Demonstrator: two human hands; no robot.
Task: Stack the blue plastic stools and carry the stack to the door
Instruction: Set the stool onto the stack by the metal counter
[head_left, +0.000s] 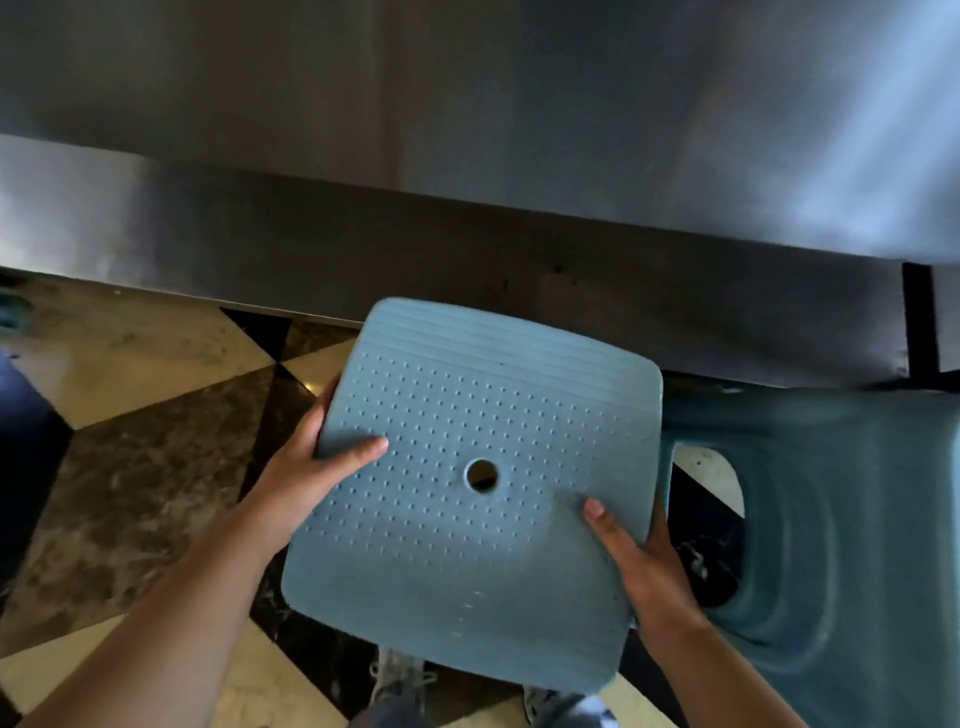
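Note:
I look straight down on the seat of a blue plastic stool (467, 415), square with raised dots and a round hole near its middle. My left hand (317, 467) grips its left edge, thumb on top and fingers underneath. At the right front corner my right hand (644, 566) grips the seat the same way, thumb lying on the surface. Another blue stool (841, 519) stands at the right, partly under the held seat, one arched leg opening showing. The held stool's legs are hidden below its seat.
A stainless steel table (467, 130) fills the upper half, its front edge just beyond the stool. Below is a beige, brown and black tiled floor (130, 467). My shoes (400, 675) show under the seat. A dark object sits at the far left edge.

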